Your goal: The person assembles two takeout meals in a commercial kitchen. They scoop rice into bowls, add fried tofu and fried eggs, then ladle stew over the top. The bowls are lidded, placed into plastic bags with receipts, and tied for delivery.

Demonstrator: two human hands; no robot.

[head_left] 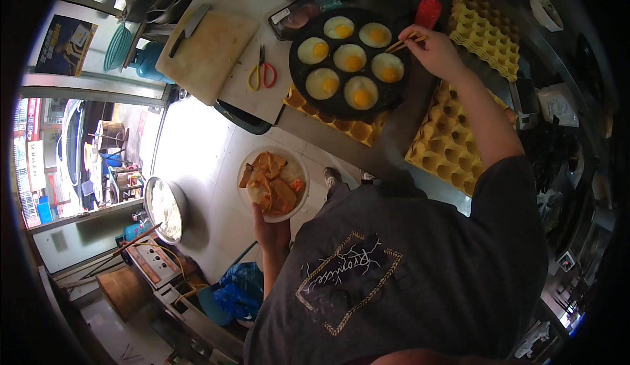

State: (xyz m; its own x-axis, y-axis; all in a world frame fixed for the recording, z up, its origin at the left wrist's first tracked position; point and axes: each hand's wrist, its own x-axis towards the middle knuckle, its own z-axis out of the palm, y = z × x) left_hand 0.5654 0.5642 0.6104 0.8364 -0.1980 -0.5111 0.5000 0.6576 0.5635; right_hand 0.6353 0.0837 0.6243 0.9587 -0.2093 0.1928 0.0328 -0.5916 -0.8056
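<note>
Beginning nearest the camera, the person's dark grey shirt with a printed front fills the lower part of the view. The left hand supports a round white plate by its lower edge, away from the counter; its fingers are largely hidden beneath, so their exact curl cannot be told. The plate bears white rice and orange-brown slices. The right hand, fingers closed, grips wooden chopsticks, tips directed down over the right side of a round black pan; whether they touch an egg cannot be confirmed. The pan's seven wells each contain an egg with white set around a yellow yolk. Noted beside the right forearm: one egg carton, with others stacked farther up, and a red squeeze bottle near the pan. Left of the pan lie scissors with yellow and red handles, then a cutting board bearing a knife. Farther left stands a large metal bowl with pale contents; beyond it, an opening shows a bright outdoor area.
</note>
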